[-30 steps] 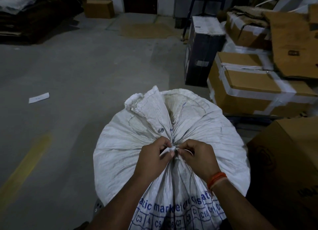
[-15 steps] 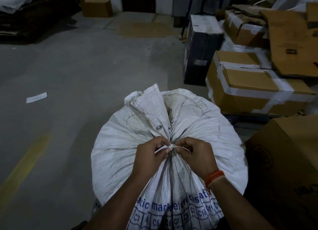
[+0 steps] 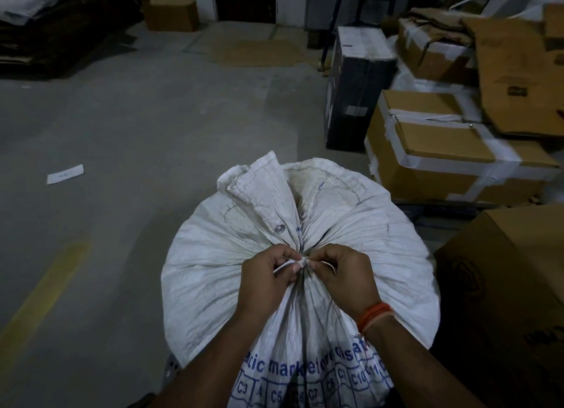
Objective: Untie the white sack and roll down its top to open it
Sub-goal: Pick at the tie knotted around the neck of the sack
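A person's left hand (image 3: 266, 278) and right hand (image 3: 345, 275) pinch the white tie (image 3: 300, 262) knotted at the gathered neck of a full white sack (image 3: 213, 270), upright on a concrete floor (image 3: 122, 139), taped cartons (image 3: 442, 160) at right.

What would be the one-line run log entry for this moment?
step: untying | left hand: pinches string | right hand: pinches knot | sack: tied, top not rolled
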Action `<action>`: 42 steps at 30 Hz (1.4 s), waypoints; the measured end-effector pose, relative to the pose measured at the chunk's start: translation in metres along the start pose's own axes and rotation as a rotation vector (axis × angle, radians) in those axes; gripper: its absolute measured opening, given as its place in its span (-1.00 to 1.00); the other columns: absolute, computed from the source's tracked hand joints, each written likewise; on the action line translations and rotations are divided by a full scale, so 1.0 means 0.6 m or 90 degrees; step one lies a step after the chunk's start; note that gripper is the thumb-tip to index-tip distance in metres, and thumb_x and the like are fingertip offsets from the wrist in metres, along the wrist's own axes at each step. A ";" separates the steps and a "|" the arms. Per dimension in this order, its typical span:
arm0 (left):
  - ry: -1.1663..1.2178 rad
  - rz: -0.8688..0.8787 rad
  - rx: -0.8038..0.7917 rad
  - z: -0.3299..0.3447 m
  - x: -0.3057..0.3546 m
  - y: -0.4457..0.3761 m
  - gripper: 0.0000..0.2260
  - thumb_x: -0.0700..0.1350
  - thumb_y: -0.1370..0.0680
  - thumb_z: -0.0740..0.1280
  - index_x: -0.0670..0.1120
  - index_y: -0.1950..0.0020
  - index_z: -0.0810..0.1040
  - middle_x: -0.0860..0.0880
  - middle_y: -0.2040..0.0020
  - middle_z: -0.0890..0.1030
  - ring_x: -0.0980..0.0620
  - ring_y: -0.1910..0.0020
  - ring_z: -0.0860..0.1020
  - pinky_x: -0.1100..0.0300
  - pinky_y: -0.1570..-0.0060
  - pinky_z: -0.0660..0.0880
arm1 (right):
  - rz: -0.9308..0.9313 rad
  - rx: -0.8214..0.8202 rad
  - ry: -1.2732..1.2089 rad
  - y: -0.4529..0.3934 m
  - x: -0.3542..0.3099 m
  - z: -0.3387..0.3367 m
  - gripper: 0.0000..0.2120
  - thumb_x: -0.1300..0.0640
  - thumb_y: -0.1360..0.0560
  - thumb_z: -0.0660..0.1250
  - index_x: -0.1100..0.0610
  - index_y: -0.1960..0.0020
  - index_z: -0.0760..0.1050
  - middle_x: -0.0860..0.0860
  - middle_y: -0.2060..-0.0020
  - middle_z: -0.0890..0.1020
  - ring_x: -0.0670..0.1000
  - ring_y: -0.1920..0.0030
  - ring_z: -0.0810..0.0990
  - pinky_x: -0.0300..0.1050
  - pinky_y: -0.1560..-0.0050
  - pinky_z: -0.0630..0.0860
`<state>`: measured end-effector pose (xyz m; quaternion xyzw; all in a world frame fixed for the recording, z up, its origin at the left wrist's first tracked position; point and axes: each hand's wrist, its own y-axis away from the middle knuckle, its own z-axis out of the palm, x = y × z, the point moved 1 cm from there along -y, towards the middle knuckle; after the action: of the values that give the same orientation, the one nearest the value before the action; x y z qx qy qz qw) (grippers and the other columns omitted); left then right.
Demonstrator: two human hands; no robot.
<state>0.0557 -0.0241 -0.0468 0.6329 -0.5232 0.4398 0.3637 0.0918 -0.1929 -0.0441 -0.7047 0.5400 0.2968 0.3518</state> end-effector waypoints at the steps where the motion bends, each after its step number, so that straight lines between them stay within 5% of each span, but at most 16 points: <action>1: 0.005 -0.004 0.001 0.001 -0.002 0.000 -0.90 -0.26 -0.54 0.50 -0.07 0.08 0.72 0.05 0.32 0.71 0.14 0.31 0.67 0.43 0.25 0.50 | 0.000 0.001 0.004 -0.001 0.000 0.000 -0.87 0.28 -0.40 0.51 0.06 0.17 0.70 -0.13 0.23 0.72 -0.19 0.16 0.68 -0.17 0.06 0.63; 8: 0.051 -0.026 0.012 0.009 -0.012 0.002 -0.92 -0.29 -0.54 0.49 -0.13 0.08 0.72 -0.06 0.27 0.72 -0.05 0.25 0.70 0.32 0.22 0.58 | 0.006 0.001 -0.010 -0.001 0.001 0.001 -0.83 0.30 -0.40 0.51 0.03 0.20 0.69 -0.22 0.29 0.67 -0.24 0.16 0.67 -0.37 0.11 0.56; 20: 0.074 -0.041 0.003 0.006 -0.005 0.005 -0.90 -0.32 -0.55 0.48 -0.13 0.07 0.71 -0.04 0.21 0.76 0.07 0.24 0.73 0.35 0.20 0.59 | 0.016 -0.002 -0.076 0.005 0.003 0.005 -0.91 0.29 -0.44 0.51 0.12 0.16 0.71 -0.15 0.25 0.72 -0.19 0.18 0.69 -0.37 0.13 0.57; 30: 0.044 -0.049 -0.008 0.001 -0.003 -0.001 -0.88 -0.31 -0.55 0.47 -0.11 0.09 0.72 -0.03 0.23 0.76 0.07 0.27 0.74 0.32 0.18 0.61 | 0.010 -0.033 -0.020 -0.004 0.005 -0.008 -0.95 0.20 -0.40 0.57 0.11 0.15 0.74 -0.22 0.30 0.64 -0.34 0.17 0.63 -0.54 0.18 0.43; 37: 0.013 -0.034 -0.021 0.001 -0.005 0.002 -0.86 -0.32 -0.57 0.44 -0.10 0.10 0.71 -0.06 0.27 0.73 0.09 0.29 0.72 0.26 0.17 0.64 | 0.001 -0.018 -0.008 -0.004 0.008 0.001 -0.95 0.21 -0.38 0.57 0.11 0.17 0.74 -0.10 0.26 0.69 -0.14 0.10 0.65 -0.46 0.18 0.49; 42: 0.005 -0.029 -0.021 -0.001 -0.006 0.003 -0.87 -0.31 -0.57 0.44 -0.11 0.09 0.71 -0.08 0.25 0.74 0.09 0.29 0.72 0.28 0.19 0.63 | 0.015 -0.038 -0.017 -0.006 0.008 0.003 -0.94 0.22 -0.38 0.57 0.11 0.15 0.75 -0.14 0.27 0.68 -0.25 0.13 0.65 -0.51 0.18 0.46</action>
<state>0.0535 -0.0228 -0.0501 0.6367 -0.5143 0.4250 0.3865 0.0962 -0.1935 -0.0486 -0.7044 0.5346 0.3263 0.3338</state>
